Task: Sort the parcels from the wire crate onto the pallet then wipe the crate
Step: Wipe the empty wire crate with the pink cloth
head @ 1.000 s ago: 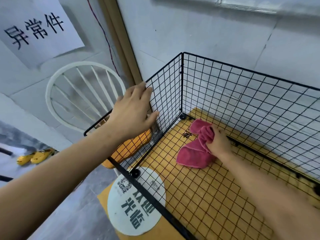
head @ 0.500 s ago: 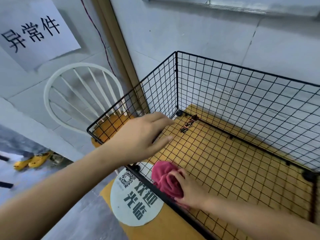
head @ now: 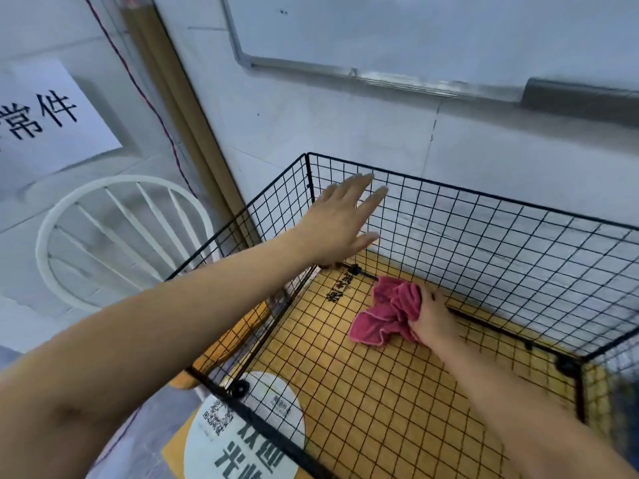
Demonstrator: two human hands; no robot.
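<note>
The black wire-mesh crate [head: 484, 236] is thin matt-coated metal. The crumpled pink cloth [head: 387, 314] looks soft and fleecy. The yellow mat [head: 397, 392] beneath is matt. The white spindle-back chair [head: 114, 219] has a smooth painted finish.

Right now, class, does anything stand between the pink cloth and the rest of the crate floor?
Nothing visible does. The right hand grips the pink cloth on the crate floor near the far left corner; no parcel lies on it. The left hand is held open by the far wall, above the floor.
</note>
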